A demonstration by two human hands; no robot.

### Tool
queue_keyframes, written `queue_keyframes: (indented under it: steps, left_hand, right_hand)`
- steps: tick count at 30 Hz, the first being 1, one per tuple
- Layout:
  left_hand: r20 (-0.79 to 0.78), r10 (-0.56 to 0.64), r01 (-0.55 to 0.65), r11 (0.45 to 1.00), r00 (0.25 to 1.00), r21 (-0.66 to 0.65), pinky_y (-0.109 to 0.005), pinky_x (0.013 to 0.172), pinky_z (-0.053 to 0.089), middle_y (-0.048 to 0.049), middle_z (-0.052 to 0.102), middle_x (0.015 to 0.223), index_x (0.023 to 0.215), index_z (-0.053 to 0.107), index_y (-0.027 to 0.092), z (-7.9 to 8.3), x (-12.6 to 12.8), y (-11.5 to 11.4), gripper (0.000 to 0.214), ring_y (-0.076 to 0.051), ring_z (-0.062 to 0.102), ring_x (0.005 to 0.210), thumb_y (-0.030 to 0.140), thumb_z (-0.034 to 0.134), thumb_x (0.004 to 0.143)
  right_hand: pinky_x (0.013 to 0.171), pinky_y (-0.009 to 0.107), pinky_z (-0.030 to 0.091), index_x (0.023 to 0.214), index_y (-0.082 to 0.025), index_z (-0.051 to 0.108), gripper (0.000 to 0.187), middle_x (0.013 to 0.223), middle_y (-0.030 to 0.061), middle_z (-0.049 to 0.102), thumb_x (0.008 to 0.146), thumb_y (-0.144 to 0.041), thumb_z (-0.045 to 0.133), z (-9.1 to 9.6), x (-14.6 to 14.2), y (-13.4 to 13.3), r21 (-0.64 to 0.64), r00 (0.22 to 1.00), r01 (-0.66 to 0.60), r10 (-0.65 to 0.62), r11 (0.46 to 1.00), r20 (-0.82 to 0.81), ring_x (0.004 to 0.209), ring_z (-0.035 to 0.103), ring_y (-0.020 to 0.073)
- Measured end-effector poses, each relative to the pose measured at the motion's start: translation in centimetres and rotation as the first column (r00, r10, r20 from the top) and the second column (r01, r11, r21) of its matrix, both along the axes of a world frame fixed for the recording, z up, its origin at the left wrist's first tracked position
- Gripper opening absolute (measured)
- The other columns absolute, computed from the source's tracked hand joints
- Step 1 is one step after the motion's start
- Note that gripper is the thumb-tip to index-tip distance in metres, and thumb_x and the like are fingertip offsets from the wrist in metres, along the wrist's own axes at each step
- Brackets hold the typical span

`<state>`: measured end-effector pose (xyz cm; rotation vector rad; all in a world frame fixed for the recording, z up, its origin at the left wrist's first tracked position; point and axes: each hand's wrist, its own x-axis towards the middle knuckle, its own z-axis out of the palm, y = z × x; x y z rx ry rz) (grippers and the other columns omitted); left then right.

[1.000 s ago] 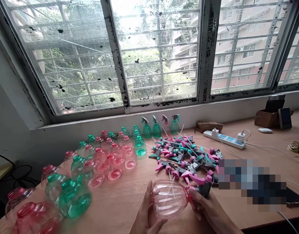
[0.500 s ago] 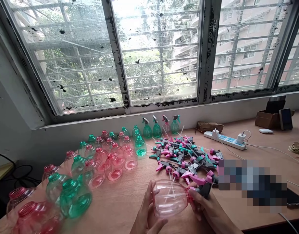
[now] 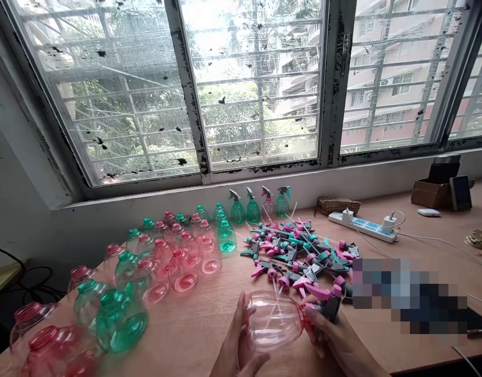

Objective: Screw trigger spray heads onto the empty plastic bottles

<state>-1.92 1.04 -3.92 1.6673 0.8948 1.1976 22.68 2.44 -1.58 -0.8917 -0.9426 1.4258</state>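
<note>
My left hand (image 3: 235, 348) wraps around the base of a clear pink spray bottle (image 3: 272, 320) that lies sideways just above the wooden table (image 3: 193, 324). At the bottle's neck, my right hand (image 3: 330, 335) grips a pink and grey trigger sprayer head (image 3: 327, 301); its thin dip tube runs inside the bottle. A pile of loose pink and teal trigger heads (image 3: 299, 250) lies just beyond my hands.
Several capless pink and green bottles (image 3: 162, 256) stand across the left of the table. Finished spray bottles (image 3: 260, 203) line the wall under the window. A power strip (image 3: 362, 224), a box (image 3: 431, 189) and a phone (image 3: 460, 191) sit at the right.
The bottle has turned slightly in my hands and sits a little lower in view. Both hands keep their grip in the same place.
</note>
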Motion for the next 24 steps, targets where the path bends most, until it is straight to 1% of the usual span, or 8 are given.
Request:
queue_keyframes:
  steps: [3,8,12,15,18,20,22,24]
  left_hand:
    - [-0.013,-0.017,0.017,0.999,1.000,-0.033,-0.048,0.123,0.028,-0.0174,0.049,0.157,0.164,0.005,0.027,0.40,0.02,-0.18,0.105,-0.035,0.042,0.148,0.058,0.070,0.087]
    - [0.052,-0.051,0.055,0.996,0.997,-0.069,-0.046,0.123,0.032,-0.0162,0.042,0.162,0.164,0.014,0.022,0.79,0.03,-0.47,0.105,-0.037,0.031,0.154,0.061,0.071,0.085]
    - [0.077,-0.081,0.088,0.993,0.994,-0.083,-0.050,0.125,0.028,-0.0136,0.038,0.166,0.163,0.018,0.025,0.51,-0.01,-0.28,0.103,-0.038,0.034,0.152,0.054,0.077,0.083]
    - [0.039,-0.068,0.069,0.997,0.997,-0.030,-0.049,0.123,0.033,-0.0114,0.028,0.170,0.162,0.018,0.032,0.27,-0.22,-0.02,0.100,-0.038,0.037,0.151,0.050,0.077,0.085]
    - [-0.026,-0.026,0.026,1.000,0.999,0.006,-0.047,0.122,0.033,-0.0112,0.036,0.166,0.162,0.017,0.035,0.30,-0.42,0.05,0.094,-0.035,0.044,0.146,0.050,0.073,0.088]
    - [-0.024,-0.030,0.029,0.999,0.999,-0.019,-0.046,0.123,0.033,-0.0136,0.043,0.161,0.163,0.013,0.031,0.36,-0.50,-0.03,0.101,-0.034,0.048,0.143,0.052,0.075,0.086]
    - [0.004,-0.044,0.044,0.997,0.999,-0.069,-0.045,0.123,0.033,-0.0160,0.046,0.159,0.164,0.009,0.026,0.28,-0.54,-0.07,0.111,-0.035,0.045,0.145,0.056,0.077,0.082]
    - [0.019,-0.045,0.047,0.994,0.999,-0.101,-0.045,0.123,0.032,-0.0172,0.045,0.160,0.164,0.013,0.022,-0.01,-0.58,0.02,0.111,-0.036,0.041,0.148,0.060,0.077,0.080]
  right_hand:
    - [0.036,0.019,0.039,0.097,-0.018,0.065,0.056,0.049,-0.0055,0.060,0.071,-0.064,0.082,0.05,-0.03,-0.02,-0.005,1.000,0.006,-0.006,1.000,0.001,0.041,0.046,0.0099]
    - [0.036,0.020,0.039,0.095,-0.018,0.066,0.056,0.050,-0.0048,0.059,0.070,-0.065,0.082,0.22,-0.10,-0.11,0.005,1.000,0.013,-0.013,1.000,0.001,0.041,0.044,0.0099]
    - [0.037,0.020,0.038,0.092,-0.017,0.067,0.050,0.050,-0.0051,0.058,0.075,-0.062,0.081,-0.04,-0.01,0.07,0.008,1.000,0.001,-0.001,1.000,-0.011,0.043,0.046,0.0107]
    - [0.038,0.020,0.037,0.090,-0.017,0.067,0.047,0.049,-0.0060,0.056,0.077,-0.060,0.080,-0.36,0.11,0.25,0.018,1.000,-0.012,0.013,1.000,-0.014,0.042,0.046,0.0104]
    - [0.038,0.020,0.038,0.093,-0.017,0.066,0.050,0.049,-0.0061,0.056,0.077,-0.063,0.078,-0.40,0.17,0.26,0.033,1.000,-0.030,0.030,0.999,0.004,0.042,0.044,0.0098]
    - [0.039,0.020,0.039,0.093,-0.017,0.065,0.052,0.049,-0.0060,0.056,0.077,-0.065,0.077,-0.22,0.16,0.15,0.036,0.999,-0.033,0.033,0.999,0.014,0.043,0.044,0.0100]
    - [0.039,0.021,0.039,0.093,-0.018,0.065,0.052,0.049,-0.0061,0.056,0.076,-0.066,0.078,0.04,0.12,0.01,0.033,0.999,-0.028,0.028,0.999,0.018,0.043,0.043,0.0103]
    - [0.039,0.021,0.039,0.092,-0.018,0.064,0.053,0.049,-0.0063,0.055,0.074,-0.066,0.079,0.25,0.09,-0.11,0.025,1.000,-0.022,0.022,0.999,0.016,0.043,0.043,0.0105]
